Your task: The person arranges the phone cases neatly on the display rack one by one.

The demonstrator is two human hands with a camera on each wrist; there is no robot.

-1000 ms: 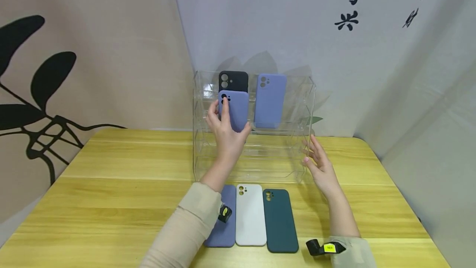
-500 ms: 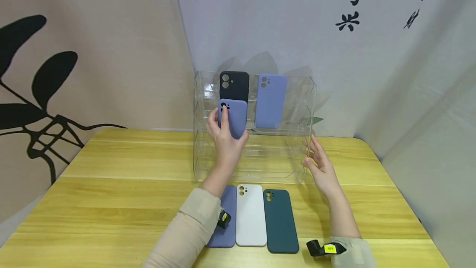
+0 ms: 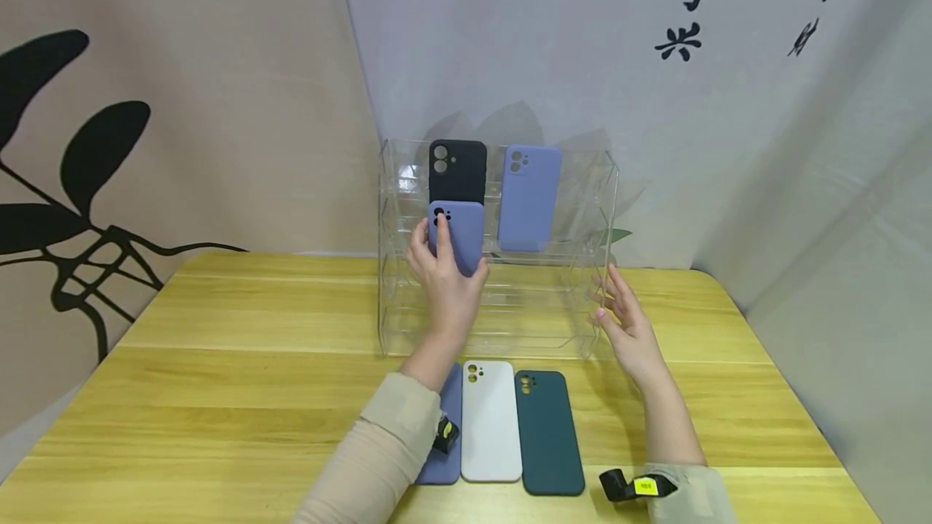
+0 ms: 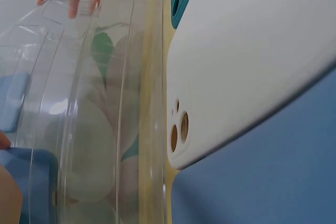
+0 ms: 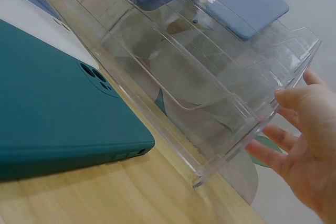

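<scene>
My left hand (image 3: 447, 285) grips a periwinkle phone case (image 3: 462, 237) by its side edges, the index finger lying near the camera cutout. That case leans in a clear acrylic tiered rack (image 3: 510, 342), overlapping the lower part of a black phone case (image 3: 457, 172) on the tier behind. Another periwinkle case (image 3: 529, 196) stands at the upper right of the rack. At the rack's right side panel is my right hand (image 3: 629, 334); in the right wrist view its thumb (image 5: 294, 98) touches the panel edge, and its fingers spread loosely along the outer side.
In front of the rack lie three phone cases in a row: a blue-violet one (image 3: 444, 467) partly under my left forearm, a white one (image 3: 491, 423) and a dark green one (image 3: 549, 431). All rest on the wooden table (image 3: 218, 395). A printed cloth (image 3: 255, 103) hangs behind.
My left hand has moved down with the periwinkle case, so more of the black case shows above it. The right hand stays at the rack's side.
</scene>
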